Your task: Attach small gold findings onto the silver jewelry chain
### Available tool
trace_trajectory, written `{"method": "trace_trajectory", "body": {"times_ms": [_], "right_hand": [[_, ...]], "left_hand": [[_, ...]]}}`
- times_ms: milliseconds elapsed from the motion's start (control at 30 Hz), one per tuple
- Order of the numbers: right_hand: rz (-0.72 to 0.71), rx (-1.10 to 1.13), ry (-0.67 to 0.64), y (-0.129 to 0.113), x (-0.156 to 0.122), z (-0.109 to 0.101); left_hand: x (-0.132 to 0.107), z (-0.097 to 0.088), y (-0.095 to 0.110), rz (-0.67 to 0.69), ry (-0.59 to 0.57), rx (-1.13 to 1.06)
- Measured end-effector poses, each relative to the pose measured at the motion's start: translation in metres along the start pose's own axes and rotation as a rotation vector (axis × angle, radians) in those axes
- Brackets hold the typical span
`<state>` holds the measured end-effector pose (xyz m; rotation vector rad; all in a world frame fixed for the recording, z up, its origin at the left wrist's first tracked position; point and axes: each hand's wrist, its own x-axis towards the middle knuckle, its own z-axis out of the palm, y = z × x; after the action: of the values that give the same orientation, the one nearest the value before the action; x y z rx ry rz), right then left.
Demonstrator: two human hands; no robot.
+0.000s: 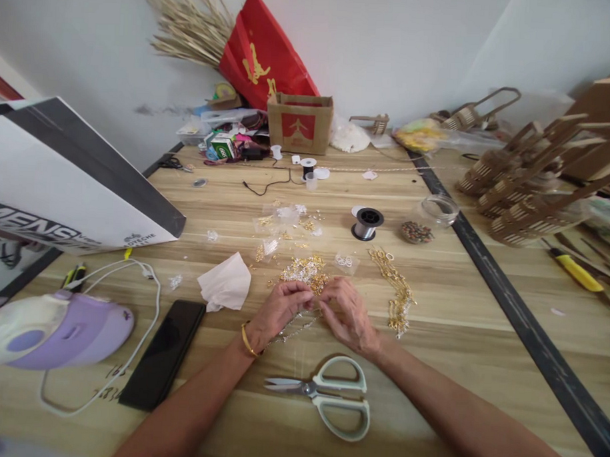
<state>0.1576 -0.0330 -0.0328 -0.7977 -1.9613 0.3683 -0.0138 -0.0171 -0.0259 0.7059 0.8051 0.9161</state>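
Left hand [278,312] and right hand [350,317] nearly meet by a half-hidden silver chain [301,327]; honestly can't tell if the fingers are pinching it.

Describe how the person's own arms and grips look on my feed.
The left forearm and right forearm show no sleeves. The left grip and right grip are gloveless; a slim gold-coloured bangle circles the left wrist. The right wrist looks unadorned.

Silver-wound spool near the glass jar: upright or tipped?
Upright. The spool stands on end on the table: one black flange faces up, with the silver winding below it.
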Motion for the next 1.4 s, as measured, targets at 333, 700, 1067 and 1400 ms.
{"method": "trace_trajectory", "body": {"times_ms": [333,700,1067,1400], "right_hand": [[0.012,-0.004,-0.027,0.0010,-0.0016,0.0000],[0.012,0.008,-0.007,0.0023,-0.0022,0.0017],[0.007,0.004,-0.006,0.0017,-0.0019,0.0014],[0.021,0.010,-0.020,0.0007,-0.0011,0.0006]], "left_hand": [[-0.0008,0.0013,0.0013,-0.003,0.005,0.008],[-0.0010,0.0021,0.0019,0.003,0.004,0.002],[-0.0003,0.0011,0.0007,0.008,0.003,-0.003],[-0.0013,0.0031,0.0029,0.015,-0.005,0.028]]}}
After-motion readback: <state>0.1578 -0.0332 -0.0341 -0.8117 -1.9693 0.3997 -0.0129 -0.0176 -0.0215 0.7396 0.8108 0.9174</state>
